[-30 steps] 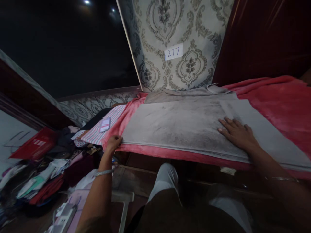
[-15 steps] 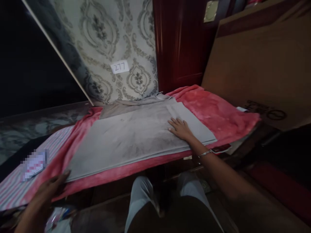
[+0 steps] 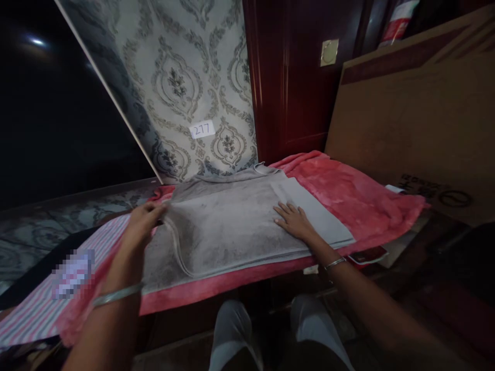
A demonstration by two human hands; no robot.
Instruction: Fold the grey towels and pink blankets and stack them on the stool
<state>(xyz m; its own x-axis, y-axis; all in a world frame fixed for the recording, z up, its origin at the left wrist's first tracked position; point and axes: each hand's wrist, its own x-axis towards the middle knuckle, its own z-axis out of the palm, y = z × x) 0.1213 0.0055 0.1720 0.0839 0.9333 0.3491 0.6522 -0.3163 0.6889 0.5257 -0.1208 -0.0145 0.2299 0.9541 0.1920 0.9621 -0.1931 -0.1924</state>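
Observation:
A grey towel-like cloth (image 3: 232, 221), folded in layers, lies on a pink plush blanket (image 3: 332, 185). My left hand (image 3: 145, 221) is closed on the cloth's left edge and holds its upper layer raised, so that the layer curves up from the one beneath. On the right part of the cloth rests my right hand (image 3: 294, 221), flat with its fingers spread. Behind the folded part, a rumpled stretch of the grey cloth reaches toward the wall.
A striped cloth (image 3: 108, 237) lies at the left, with a blurred-out item on it. At the right stands a large cardboard box (image 3: 406, 113). Patterned wallpaper (image 3: 178, 82) with a paper label "277" (image 3: 202, 129) and a dark red door (image 3: 294, 77) are behind.
My left hand has moved from the cloth's near left corner up and away from me, lifting the upper layer. My right hand stays flat on the cloth. The view has shifted slightly.

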